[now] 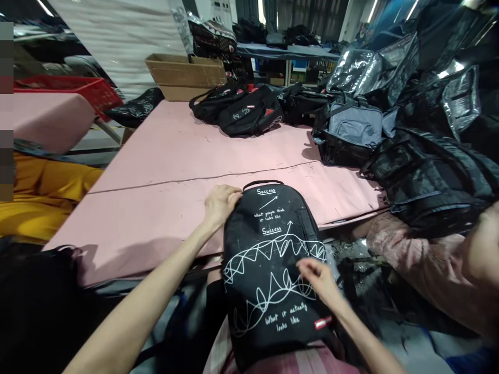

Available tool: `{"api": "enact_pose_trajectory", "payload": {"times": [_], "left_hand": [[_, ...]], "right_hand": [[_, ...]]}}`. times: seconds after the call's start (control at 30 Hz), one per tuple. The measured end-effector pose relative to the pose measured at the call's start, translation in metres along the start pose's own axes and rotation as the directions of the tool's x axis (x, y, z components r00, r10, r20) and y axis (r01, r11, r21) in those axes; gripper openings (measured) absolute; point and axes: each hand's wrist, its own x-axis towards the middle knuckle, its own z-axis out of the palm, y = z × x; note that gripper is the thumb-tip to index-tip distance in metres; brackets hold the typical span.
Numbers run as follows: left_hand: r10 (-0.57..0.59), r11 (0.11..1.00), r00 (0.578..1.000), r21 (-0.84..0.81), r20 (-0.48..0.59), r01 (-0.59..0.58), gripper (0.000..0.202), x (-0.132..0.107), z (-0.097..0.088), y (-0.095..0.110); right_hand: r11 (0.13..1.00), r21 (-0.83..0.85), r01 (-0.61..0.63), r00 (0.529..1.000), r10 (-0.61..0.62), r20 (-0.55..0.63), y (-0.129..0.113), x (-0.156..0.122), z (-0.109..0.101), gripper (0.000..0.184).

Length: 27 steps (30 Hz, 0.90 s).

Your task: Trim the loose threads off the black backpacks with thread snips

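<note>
A black backpack (273, 259) with white "Success" lettering and scribbled line drawings lies face up, half on my lap and half on the near edge of the pink table (163, 156). My left hand (220, 203) is closed on the backpack's top left corner, beside its carry handle. My right hand (317, 278) rests on the front panel near the white zigzag drawing, fingers loosely curled and a little blurred, holding nothing that I can make out.
More black backpacks (249, 111) lie at the table's far side beside a cardboard box (183, 72). Bags wrapped in clear plastic (429, 171) pile up at the right. Another person's arm in a pink sleeve (421, 265) reaches in at the right. Yellow fabric (42, 197) sits at the left.
</note>
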Motion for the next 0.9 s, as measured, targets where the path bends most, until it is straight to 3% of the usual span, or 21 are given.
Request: {"api": "enact_pose_trajectory", "payload": {"times": [0.1,0.2,0.27,0.37,0.5,0.7,0.9], "left_hand": [[0.215,0.975,0.964,-0.097,0.157,-0.202,0.017,-0.010,0.029,0.055],[0.357,0.934,0.898,-0.124,0.256,-0.336,0.017,-0.012,0.063,0.098],[0.340,0.940,0.903,-0.078,0.263,-0.331,0.020,-0.010,0.080,0.112],[0.301,0.950,0.916,0.000,0.264,-0.312,0.022,-0.003,0.092,0.119],[0.353,0.924,0.882,0.034,0.312,-0.381,0.020,0.004,0.092,0.123],[0.354,0.913,0.873,0.076,0.336,-0.400,0.023,0.007,0.095,0.130],[0.306,0.936,0.897,0.072,0.319,-0.345,0.015,0.007,0.099,0.131]], "right_hand": [[0.934,-0.352,-0.061,0.956,-0.047,-0.291,0.010,0.036,-0.045,0.038],[0.856,-0.512,-0.071,0.919,-0.144,-0.368,0.021,0.062,-0.063,0.042],[0.838,-0.546,-0.016,0.910,-0.214,-0.355,0.026,0.072,-0.062,0.032],[0.825,-0.560,0.078,0.885,-0.316,-0.342,0.029,0.084,-0.057,0.022],[0.793,-0.592,0.143,0.840,-0.414,-0.351,0.028,0.099,-0.055,0.019],[0.727,-0.672,0.143,0.845,-0.443,-0.300,0.027,0.122,-0.053,0.018],[0.689,-0.708,0.155,0.851,-0.457,-0.259,0.025,0.133,-0.050,0.016]]}}
